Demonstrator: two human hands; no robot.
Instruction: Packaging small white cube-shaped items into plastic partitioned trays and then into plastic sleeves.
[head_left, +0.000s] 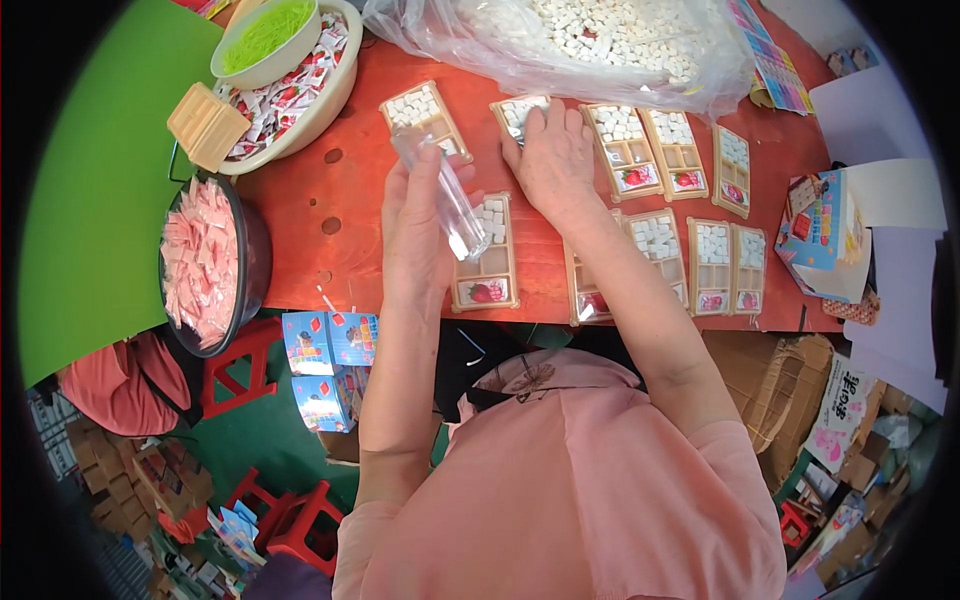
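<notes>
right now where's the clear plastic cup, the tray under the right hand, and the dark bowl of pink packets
clear plastic cup (452, 205), head view, middle of its see-through wall
tray under the right hand (516, 110), head view, its exposed upper-left corner
dark bowl of pink packets (253, 262), head view, its right rim

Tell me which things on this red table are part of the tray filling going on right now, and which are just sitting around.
In use:
left hand holding a clear plastic lid
right hand on a tan tray
filled trays of white cubes
bag of white cubes

Lying about:
dark bowl of pink packets
basin of red-and-white packets
bowl of green shreds
blue cartons
</notes>
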